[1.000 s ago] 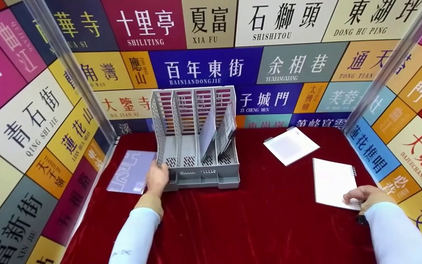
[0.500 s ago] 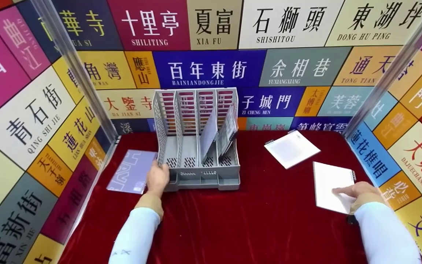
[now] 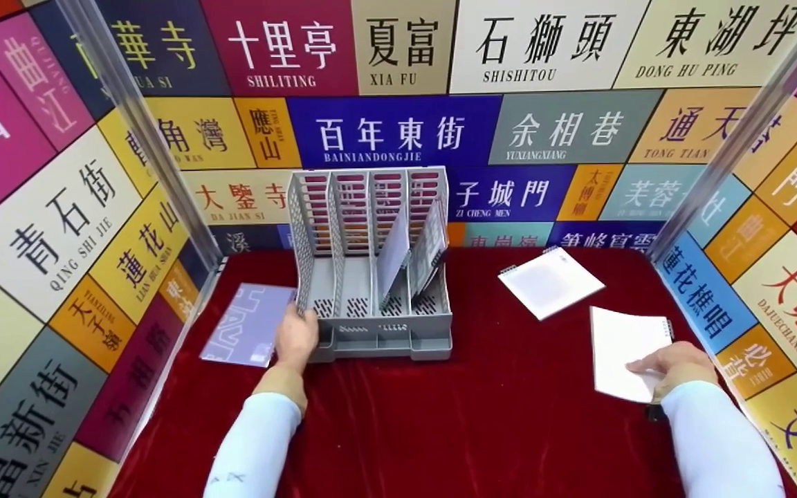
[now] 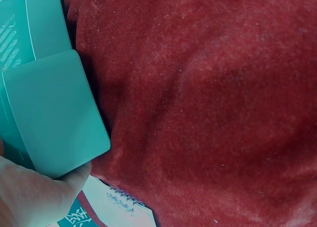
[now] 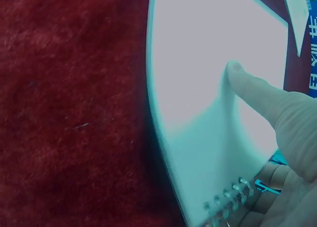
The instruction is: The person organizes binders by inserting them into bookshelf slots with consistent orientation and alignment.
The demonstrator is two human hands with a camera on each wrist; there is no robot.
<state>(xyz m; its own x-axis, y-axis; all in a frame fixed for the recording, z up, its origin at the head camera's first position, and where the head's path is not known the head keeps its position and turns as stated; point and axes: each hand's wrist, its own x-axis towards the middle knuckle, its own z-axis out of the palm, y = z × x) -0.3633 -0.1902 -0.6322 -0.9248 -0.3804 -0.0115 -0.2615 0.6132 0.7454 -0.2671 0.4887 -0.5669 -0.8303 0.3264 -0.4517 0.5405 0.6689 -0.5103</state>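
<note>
A grey file rack (image 3: 381,335) with upright dividers stands on the red cloth. My left hand (image 3: 296,337) grips its front left corner, and the left wrist view shows the thumb of that hand (image 4: 34,195) against the rack's end (image 4: 57,113). At the right my right hand (image 3: 679,366) pinches a white spiral notebook (image 3: 623,346), tilted up off the cloth. In the right wrist view the thumb presses on the blank page (image 5: 208,48), with the other fingers (image 5: 272,177) underneath by the wire binding. Two notebooks lean in the rack, a purple one (image 3: 393,259) and a patterned one (image 3: 429,252).
A purple notebook (image 3: 246,325) lies flat left of the rack. Right of the rack, white spiral-bound paper (image 3: 552,282) lies on the red cloth (image 3: 481,422). Walls of coloured name panels (image 3: 391,131) enclose the back and sides, with clear corner posts (image 3: 737,124).
My right hand has moved slightly left, its thumb sliding further onto the white notebook, whose near side is now tilted up. The left hand still holds the rack in the same place.
</note>
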